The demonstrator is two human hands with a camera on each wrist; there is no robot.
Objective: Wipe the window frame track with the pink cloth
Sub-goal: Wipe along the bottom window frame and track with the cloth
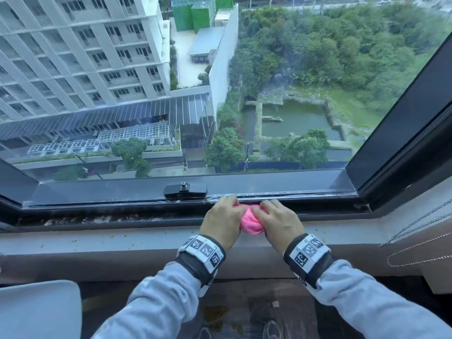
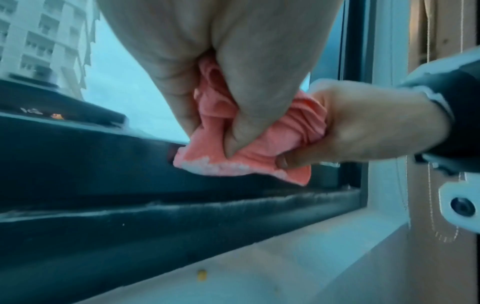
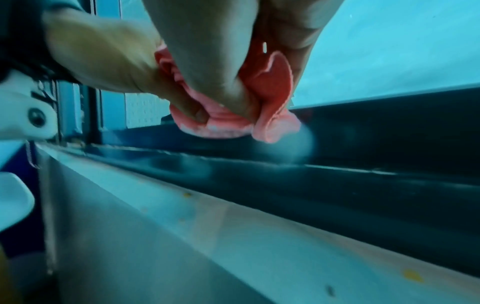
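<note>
A bunched pink cloth (image 1: 250, 222) sits between both hands at the middle of the dark window frame track (image 1: 97, 211). My left hand (image 1: 223, 217) grips its left side and my right hand (image 1: 277, 220) grips its right side, fingers curled round the folds. In the left wrist view the pink cloth (image 2: 233, 152) hangs just above the track (image 2: 182, 207), with the right hand (image 2: 363, 127) pinching it from the right. The right wrist view shows the cloth (image 3: 267, 98) bunched above the track (image 3: 311, 174), whether it touches is unclear.
A black window latch (image 1: 185, 189) sits on the sash rail left of the hands. Dirt and debris (image 1: 97, 218) lie along the track's left part. A pale sill (image 1: 122, 241) runs below the track. Bead blind cords (image 1: 420, 231) hang at the right.
</note>
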